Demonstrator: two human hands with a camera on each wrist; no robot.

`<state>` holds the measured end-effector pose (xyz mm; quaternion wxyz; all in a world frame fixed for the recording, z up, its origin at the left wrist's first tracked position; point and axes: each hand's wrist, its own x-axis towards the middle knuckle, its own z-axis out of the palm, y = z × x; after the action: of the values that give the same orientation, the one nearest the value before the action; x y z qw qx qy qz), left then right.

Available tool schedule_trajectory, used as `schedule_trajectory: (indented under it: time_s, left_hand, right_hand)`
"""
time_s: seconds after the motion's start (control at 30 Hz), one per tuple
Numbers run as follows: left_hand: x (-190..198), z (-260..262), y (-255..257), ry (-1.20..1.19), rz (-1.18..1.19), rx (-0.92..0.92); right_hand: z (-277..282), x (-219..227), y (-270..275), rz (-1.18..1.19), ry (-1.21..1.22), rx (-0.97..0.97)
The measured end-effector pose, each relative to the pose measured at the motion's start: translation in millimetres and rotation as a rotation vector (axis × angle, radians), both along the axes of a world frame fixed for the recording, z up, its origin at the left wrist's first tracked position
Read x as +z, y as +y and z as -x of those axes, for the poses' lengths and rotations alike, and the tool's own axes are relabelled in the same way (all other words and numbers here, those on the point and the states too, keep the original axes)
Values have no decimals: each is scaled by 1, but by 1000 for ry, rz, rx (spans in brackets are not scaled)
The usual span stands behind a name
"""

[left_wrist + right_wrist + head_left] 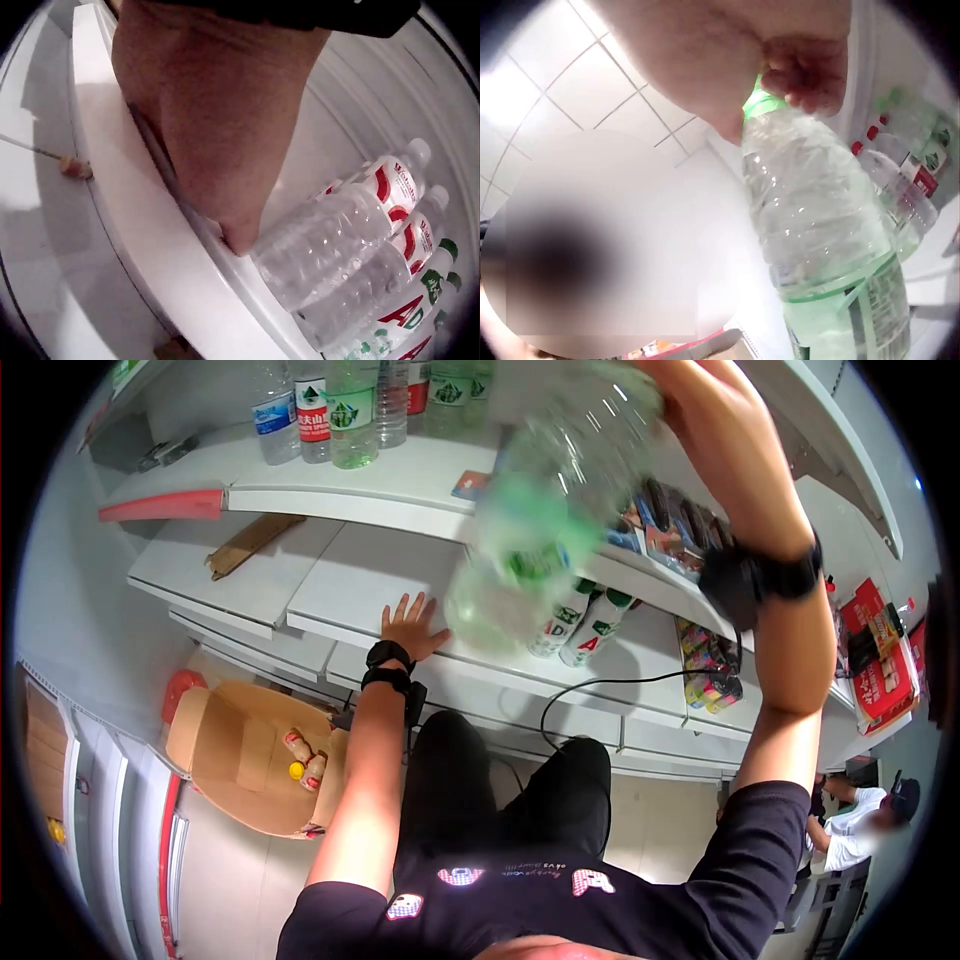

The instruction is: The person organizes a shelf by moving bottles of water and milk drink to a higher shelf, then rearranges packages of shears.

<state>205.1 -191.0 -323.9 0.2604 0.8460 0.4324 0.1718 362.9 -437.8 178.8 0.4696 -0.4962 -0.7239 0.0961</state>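
Observation:
My right hand (692, 405) is raised at the upper right and grips a large clear bottle (590, 440) by its neck. In the right wrist view, the fingers curl about the green cap (763, 103), and the bottle's green label shows lower down. The bottle hangs tilted in front of the shelves, blurred in the head view. My left hand (410, 633) rests with fingers spread on a white shelf (365, 565) below. In the left wrist view, clear bottles (326, 244) with red-and-white labels stand near that hand, beside green-capped white bottles (405, 319).
Several bottles (352, 420) stand on the upper shelf at left. A cardboard piece (250, 545) lies on the lower shelf. An open carton (250, 760) with small bottles stands at lower left. A black cable (620, 681) crosses the shelf fronts. Another person (850, 825) is at lower right.

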Motion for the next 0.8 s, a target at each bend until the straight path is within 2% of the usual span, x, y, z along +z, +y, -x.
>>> schedule_trajectory:
  time_s: [0.03,0.1,0.17,0.27,0.33,0.37,0.4,0.47,0.6,0.8]
  left_hand:
    - [82,-3,-46,519,-75,85]
    - [72,-2,-45,453,-135,96]
    - [71,-2,-44,450,-131,102]
    - [73,-3,-42,500,-97,91]
    - [72,-2,-43,496,-97,82]
    - [72,-2,-43,475,-95,86]
    - [72,-2,-44,472,-99,91]
    - [72,-1,-45,434,-95,100]
    - [70,0,-46,405,-95,96]
    - [70,-1,-45,399,-93,99]
  right_hand:
    - [6,7,23,-76,-41,-59]
    - [12,21,67,-48,-111,-56]
    - [25,28,95,-35,-210,-145]
    - [21,15,162,-100,-205,-203]
    - [6,4,211,-507,-318,-237]
    - [9,5,217,-384,-300,-259]
    - [11,6,223,-390,-301,-255]
    - [13,6,236,-239,-353,-389]
    - [16,7,257,-349,-415,-352]
    - [28,22,262,-194,-504,-425]
